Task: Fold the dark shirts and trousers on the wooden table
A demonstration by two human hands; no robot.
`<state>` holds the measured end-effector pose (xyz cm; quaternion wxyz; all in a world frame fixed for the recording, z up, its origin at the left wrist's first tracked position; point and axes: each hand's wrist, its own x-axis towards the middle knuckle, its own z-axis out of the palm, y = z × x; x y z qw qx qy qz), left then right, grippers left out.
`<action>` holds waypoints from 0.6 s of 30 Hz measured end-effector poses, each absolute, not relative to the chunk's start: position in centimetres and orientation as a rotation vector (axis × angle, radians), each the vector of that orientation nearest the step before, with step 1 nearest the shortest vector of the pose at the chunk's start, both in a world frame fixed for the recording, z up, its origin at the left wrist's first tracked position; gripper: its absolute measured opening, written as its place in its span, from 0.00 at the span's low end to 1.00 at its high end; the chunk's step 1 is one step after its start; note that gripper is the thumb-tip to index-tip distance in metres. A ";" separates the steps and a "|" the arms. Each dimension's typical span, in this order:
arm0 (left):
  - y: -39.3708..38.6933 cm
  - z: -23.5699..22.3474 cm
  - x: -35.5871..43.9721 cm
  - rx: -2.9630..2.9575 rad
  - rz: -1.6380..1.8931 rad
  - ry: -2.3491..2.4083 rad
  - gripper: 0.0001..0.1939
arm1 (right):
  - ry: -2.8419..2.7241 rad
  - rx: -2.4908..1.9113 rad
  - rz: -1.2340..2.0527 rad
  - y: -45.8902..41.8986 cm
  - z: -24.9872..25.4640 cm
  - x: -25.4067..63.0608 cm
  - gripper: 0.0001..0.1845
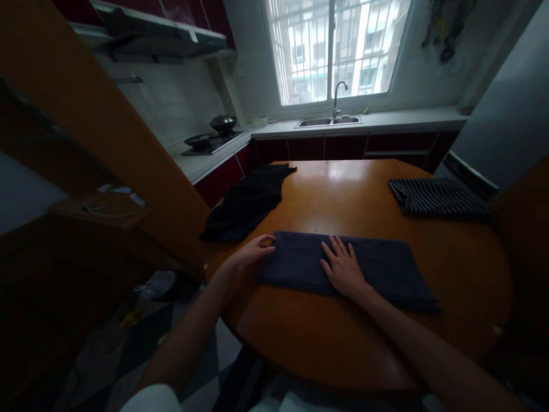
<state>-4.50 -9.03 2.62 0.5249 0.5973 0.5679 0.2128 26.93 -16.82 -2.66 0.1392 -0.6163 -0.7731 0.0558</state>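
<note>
A dark blue folded garment point(386, 266) lies flat as a long strip across the near part of the wooden table point(343, 200). At its upper left corner, my left hand point(253, 250) has its fingers and thumb closed on the edge of the cloth. My right hand point(344, 269) rests palm down on the middle of the garment, fingers spread. What kind of garment it is does not show.
A loose black garment point(253, 197) lies at the table's left edge. A folded striped garment point(437, 197) lies at the right. Beyond the table are a counter with a sink point(328, 122) and a stove point(214, 143) with pans.
</note>
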 end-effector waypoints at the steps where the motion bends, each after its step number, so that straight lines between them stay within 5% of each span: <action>1: -9.2 2.5 -4.4 1.457 0.526 1.338 0.30 | -2.235 -1.782 0.162 -16.8 -2.7 26.9 0.32; 6: -10.4 2.1 -3.9 1.442 0.618 1.335 0.26 | -2.236 -1.783 0.149 -16.9 -2.5 26.9 0.32; 13: -12.0 2.8 -2.9 1.235 0.592 1.346 0.39 | -2.178 -1.808 0.144 -16.9 -2.7 26.6 0.35; 18: -12.0 6.1 -1.4 1.587 0.705 1.393 0.34 | -2.121 -1.806 0.232 -16.8 -2.7 26.5 0.36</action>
